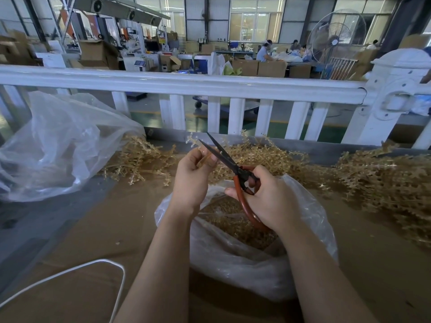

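**Snipping sprigs: a good start in the bag, heaps left to do**

Our left hand (pixel 191 176) has its fingers (pixel 210 159) curled round the stem of a tan plastic sprig (pixel 192 139), pinching it so that the branched tip stands up just above them. Our right hand (pixel 268 199) grips the red-handled scissors (pixel 229 163), its fingers closed through and round the loops. The dark blades are parted and cross right at the left fingers, astride the sprig, so we judge a cut is about to fall.

Directly below both sets of fingers the open bag (pixel 233 264) gapes, holding a fair layer of cut bits (pixel 233 220). That is the work done. What is left looks like far more: beyond the fingers a heap of whole sprigs (pixel 140 157) lies on the counter (pixel 93 229), and a larger heap (pixel 384 180) sprawls well off to the right of the right fingers. A large clear bag (pixel 58 141) sits far to the left of the left fingers.
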Motion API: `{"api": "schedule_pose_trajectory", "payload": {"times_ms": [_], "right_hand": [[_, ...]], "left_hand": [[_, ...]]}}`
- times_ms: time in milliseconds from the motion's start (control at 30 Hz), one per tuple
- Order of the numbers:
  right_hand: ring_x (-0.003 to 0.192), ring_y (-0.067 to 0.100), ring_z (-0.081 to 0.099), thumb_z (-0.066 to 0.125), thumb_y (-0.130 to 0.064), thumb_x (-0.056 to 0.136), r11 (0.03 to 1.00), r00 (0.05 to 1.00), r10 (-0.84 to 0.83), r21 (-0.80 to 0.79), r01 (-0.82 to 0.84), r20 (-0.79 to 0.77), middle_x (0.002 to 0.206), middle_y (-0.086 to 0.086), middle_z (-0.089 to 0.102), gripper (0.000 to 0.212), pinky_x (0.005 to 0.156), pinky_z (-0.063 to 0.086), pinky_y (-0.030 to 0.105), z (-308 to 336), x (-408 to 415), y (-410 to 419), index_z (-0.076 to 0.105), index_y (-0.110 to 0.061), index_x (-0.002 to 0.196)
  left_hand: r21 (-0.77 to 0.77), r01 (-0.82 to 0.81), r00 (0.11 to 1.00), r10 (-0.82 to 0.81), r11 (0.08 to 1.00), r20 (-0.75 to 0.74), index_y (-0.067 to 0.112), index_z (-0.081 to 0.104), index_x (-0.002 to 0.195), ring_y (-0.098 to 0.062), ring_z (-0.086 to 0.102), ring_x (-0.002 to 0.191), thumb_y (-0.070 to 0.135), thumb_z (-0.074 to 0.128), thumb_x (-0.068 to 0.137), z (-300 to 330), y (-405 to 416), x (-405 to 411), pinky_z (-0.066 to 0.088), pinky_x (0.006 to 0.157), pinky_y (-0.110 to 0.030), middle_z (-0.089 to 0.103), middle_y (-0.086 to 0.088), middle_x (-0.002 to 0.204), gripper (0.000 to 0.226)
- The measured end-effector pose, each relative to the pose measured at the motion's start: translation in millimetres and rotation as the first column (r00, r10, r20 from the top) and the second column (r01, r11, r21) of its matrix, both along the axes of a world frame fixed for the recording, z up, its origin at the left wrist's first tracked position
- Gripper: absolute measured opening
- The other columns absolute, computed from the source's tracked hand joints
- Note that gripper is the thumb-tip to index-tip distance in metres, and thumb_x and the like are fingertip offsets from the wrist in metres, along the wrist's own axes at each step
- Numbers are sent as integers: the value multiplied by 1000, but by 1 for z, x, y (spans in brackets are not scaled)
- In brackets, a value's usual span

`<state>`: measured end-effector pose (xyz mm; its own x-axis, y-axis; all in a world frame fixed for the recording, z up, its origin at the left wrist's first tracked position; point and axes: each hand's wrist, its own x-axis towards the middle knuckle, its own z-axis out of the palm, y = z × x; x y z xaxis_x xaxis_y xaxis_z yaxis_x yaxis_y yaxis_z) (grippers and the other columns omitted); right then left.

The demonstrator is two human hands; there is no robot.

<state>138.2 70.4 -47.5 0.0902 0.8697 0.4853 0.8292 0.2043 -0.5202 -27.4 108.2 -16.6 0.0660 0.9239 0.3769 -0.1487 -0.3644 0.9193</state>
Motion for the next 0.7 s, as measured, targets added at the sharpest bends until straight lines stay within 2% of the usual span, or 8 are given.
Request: {"api": "schedule_pose_trajectory", "payload": {"times_ms": [133, 400, 533, 633, 700], "right_hand": [[50, -3, 50, 47, -91, 63, 998, 999, -19, 63, 17, 39, 58, -15, 52, 62, 45, 26, 11, 0, 0, -1, 41, -32, 78], [50, -4, 51, 51, -90, 65, 994, 1000, 22, 111, -23, 6, 56, -18, 48, 54, 42, 33, 10, -4, 1, 0, 35, -39, 73], [64, -18, 54, 56, -86, 66, 992, 999, 41, 118, -40, -8, 55, -23, 45, 49, 51, 37, 3, -5, 2, 0, 36, -43, 74], [50, -5, 53, 53, -90, 67, 993, 999, 19, 120, -22, 29, 55, -19, 48, 55, 49, 39, 7, -2, 2, -1, 38, -39, 79], [49, -6, 49, 49, -92, 66, 993, 999, 5, 119, -11, 49, 59, -18, 50, 58, 44, 38, 10, 0, 1, -2, 39, -36, 82]], "left_hand": [[-33, -3, 1000, 4, 999, 31, 15, 70, 92, 0, 62, 77, 7, 56, 98, 2, -1, 0, 47, 73, -11, 70, 13, 81, 17], [-60, 4, 998, -1, 998, 59, 12, 69, 94, -4, 61, 77, 7, 58, 97, 2, -1, 0, 48, 76, -13, 68, 7, 82, 12], [-38, 15, 999, -13, 999, 45, 14, 69, 91, -3, 61, 76, 5, 58, 96, 2, 0, -2, 47, 74, -13, 69, 10, 79, 16], [7, 41, 999, -41, 999, 6, 10, 68, 91, -4, 62, 80, -2, 54, 95, 2, 0, -5, 47, 74, -11, 71, 7, 84, 19], [21, 62, 998, -62, 998, -14, 10, 69, 93, -2, 63, 84, -4, 53, 95, 2, 0, -6, 47, 75, -11, 72, 8, 88, 22]]}}
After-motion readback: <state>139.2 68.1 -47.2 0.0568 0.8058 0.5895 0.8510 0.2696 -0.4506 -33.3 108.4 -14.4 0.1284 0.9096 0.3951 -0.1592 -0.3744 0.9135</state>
